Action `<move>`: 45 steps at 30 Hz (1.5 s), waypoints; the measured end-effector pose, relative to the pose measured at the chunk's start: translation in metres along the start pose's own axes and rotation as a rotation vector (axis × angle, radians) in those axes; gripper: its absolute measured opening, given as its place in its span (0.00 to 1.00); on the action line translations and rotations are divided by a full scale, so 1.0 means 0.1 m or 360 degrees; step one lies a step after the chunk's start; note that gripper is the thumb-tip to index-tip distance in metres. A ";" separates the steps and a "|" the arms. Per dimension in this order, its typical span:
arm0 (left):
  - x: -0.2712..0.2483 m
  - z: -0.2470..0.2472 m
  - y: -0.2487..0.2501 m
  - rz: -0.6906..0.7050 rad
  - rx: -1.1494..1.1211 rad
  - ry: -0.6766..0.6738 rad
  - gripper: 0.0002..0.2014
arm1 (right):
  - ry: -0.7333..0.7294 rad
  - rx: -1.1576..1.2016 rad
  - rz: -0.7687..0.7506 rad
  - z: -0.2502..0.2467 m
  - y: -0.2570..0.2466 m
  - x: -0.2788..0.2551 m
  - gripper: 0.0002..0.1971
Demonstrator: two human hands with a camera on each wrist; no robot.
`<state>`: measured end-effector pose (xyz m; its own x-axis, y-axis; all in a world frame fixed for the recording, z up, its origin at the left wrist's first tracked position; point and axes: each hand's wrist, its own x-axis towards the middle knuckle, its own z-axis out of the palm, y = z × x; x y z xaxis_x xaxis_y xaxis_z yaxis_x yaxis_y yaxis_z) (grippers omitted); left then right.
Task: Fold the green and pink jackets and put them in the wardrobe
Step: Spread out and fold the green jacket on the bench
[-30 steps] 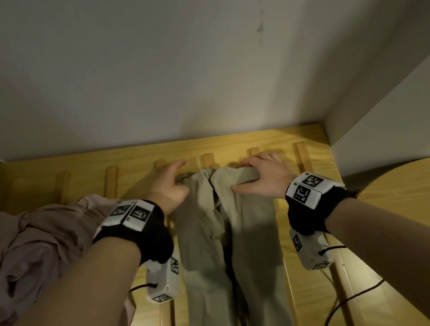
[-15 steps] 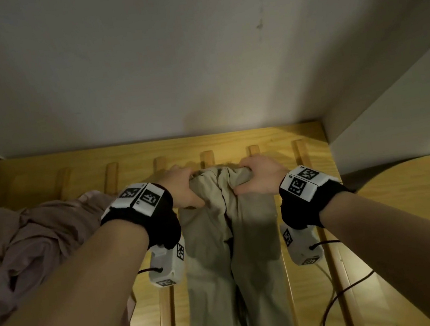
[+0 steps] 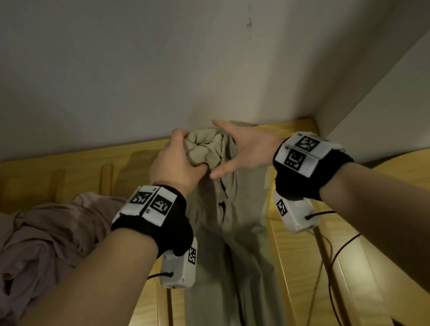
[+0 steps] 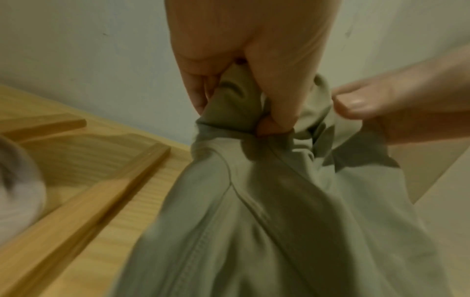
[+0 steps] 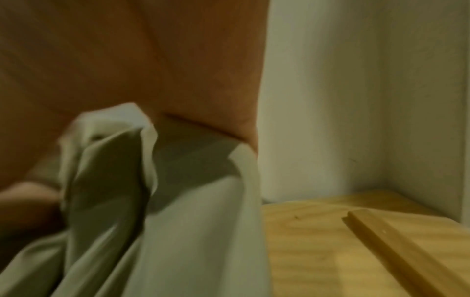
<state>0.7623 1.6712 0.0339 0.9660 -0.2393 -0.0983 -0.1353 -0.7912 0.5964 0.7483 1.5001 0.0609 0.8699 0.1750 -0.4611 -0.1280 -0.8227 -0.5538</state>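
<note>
Left hand grip clenched on green jacket top, bunched; right hand released, fingers spread beside it. Long axis running from wall toward viewer.

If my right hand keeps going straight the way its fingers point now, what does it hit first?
Probably the bunched top of the green jacket, which the left hand grips; the right hand is spread open right beside it. Depth is unclear.

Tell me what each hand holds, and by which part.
Left hand grips the green jacket by its bunched top end. Right hand is spread open beside it, gripping nothing.
</note>
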 end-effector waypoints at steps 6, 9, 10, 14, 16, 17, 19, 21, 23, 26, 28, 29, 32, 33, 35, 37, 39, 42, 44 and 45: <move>-0.16 -0.02 -0.12 0.0257 -0.0204 0.0384 0.26 | 0.0339 0.0017 0.0041 0.15 0.06 0.05 0.26; -0.38 -0.02 -0.20 0.0458 -0.0109 0.0116 0.12 | 0.0468 -0.0124 0.0050 0.20 0.05 0.05 0.23; -0.46 0.01 -0.21 0.0447 0.0000 -0.0139 0.16 | 0.0492 -0.0154 0.0053 0.21 0.03 0.05 0.23; -0.65 0.30 -0.19 0.0346 0.0514 -0.0577 0.33 | 0.0536 -0.0241 0.0046 0.24 0.01 0.03 0.23; -0.68 0.43 -0.17 0.0233 0.0434 -0.0563 0.26 | 0.0558 -0.0254 0.0032 0.26 0.01 0.01 0.23; -0.69 0.48 -0.15 0.0175 0.0390 -0.0537 0.21 | 0.0575 -0.0247 0.0024 0.26 0.00 0.00 0.23; -0.69 0.58 -0.10 0.0087 0.0384 -0.0484 0.16 | 0.0624 -0.0217 0.0016 0.25 -0.01 -0.03 0.21; -0.69 0.66 -0.04 0.0027 0.0449 -0.0442 0.14 | 0.0685 -0.0181 -0.0005 0.23 -0.02 -0.06 0.20; -0.68 0.68 0.01 -0.0044 0.0461 -0.0404 0.14 | 0.0733 -0.0176 -0.0048 0.24 -0.04 -0.11 0.21; -0.66 0.67 0.04 -0.0182 0.0253 -0.0324 0.14 | 0.0849 -0.0224 -0.0140 0.29 -0.06 -0.24 0.21; -0.68 0.66 0.04 -0.0225 0.0057 -0.0306 0.13 | 0.0906 -0.0258 -0.0176 0.32 -0.08 -0.34 0.21; -0.69 0.66 0.04 -0.0234 -0.0031 -0.0307 0.13 | 0.0919 -0.0278 -0.0190 0.34 -0.09 -0.39 0.20; -0.76 0.63 -0.04 -0.0184 -0.0319 -0.0334 0.09 | 0.0952 -0.0352 -0.0215 0.42 -0.13 -0.55 0.21; -0.79 0.60 -0.08 -0.0212 -0.0450 -0.0363 0.09 | 0.0979 -0.0364 -0.0231 0.46 -0.14 -0.62 0.21; -0.83 0.52 -0.22 -0.0440 -0.0883 -0.0459 0.13 | 0.0993 -0.0394 -0.0261 0.53 -0.18 -0.75 0.23; -0.88 0.39 -0.36 -0.0793 -0.1364 -0.0501 0.11 | 0.0946 -0.0473 -0.0296 0.61 -0.23 -0.88 0.25; -0.96 0.26 -0.45 -0.1037 -0.1586 -0.0551 0.18 | 0.0883 -0.0575 -0.0327 0.71 -0.29 -1.01 0.25; -1.09 0.11 -0.55 -0.1204 -0.1760 -0.0551 0.27 | 0.0784 -0.0743 -0.0375 0.93 -0.41 -1.17 0.26; -1.17 0.04 -0.59 -0.1309 -0.1834 -0.0612 0.31 | 0.0729 -0.0776 -0.0413 1.10 -0.45 -1.25 0.25; -1.22 0.01 -0.61 -0.1304 -0.1758 -0.0655 0.32 | 0.0717 -0.0801 -0.0429 1.19 -0.44 -1.28 0.23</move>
<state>0.6526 1.7480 0.0085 0.5292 -0.2321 -0.8161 0.8397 0.0053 0.5430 0.5861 1.5789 0.0616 0.9659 0.2562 0.0368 0.2587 -0.9506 -0.1716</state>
